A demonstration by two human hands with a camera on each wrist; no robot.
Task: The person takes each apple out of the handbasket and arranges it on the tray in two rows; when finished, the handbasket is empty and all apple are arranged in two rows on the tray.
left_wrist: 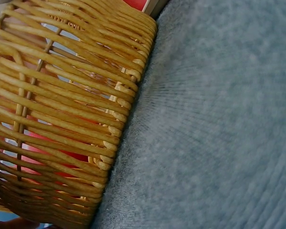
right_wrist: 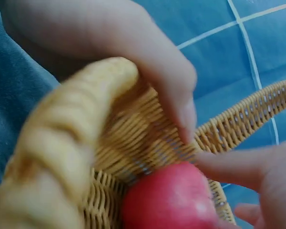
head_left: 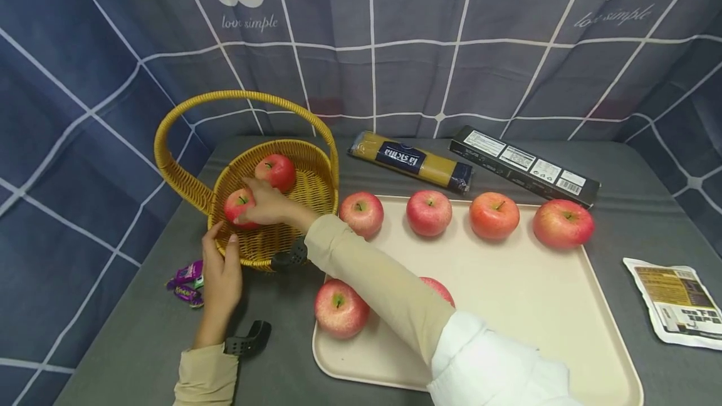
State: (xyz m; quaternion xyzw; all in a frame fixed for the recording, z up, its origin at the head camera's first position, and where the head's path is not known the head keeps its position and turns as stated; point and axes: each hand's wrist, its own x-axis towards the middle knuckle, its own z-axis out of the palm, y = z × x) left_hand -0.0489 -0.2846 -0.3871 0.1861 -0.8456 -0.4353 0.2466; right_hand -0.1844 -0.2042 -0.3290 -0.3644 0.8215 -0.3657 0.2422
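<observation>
You seem to be settling an apple [head_left: 234, 203] in the basket [head_left: 317, 188] near a second apple [head_left: 277, 171], your right hand [head_left: 267, 204] grasping it while your left hand [head_left: 222, 277] grips the rim [head_left: 256, 263], so the next move probably calls for easing that grasp once the fruit sits steady.

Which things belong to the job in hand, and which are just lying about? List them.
In the job, it seems: apples, basket, tray, left hand on the basket's rim, right hand gripping an apple.
Lying about: yellow pack, black box, pouch, purple sweets.
</observation>
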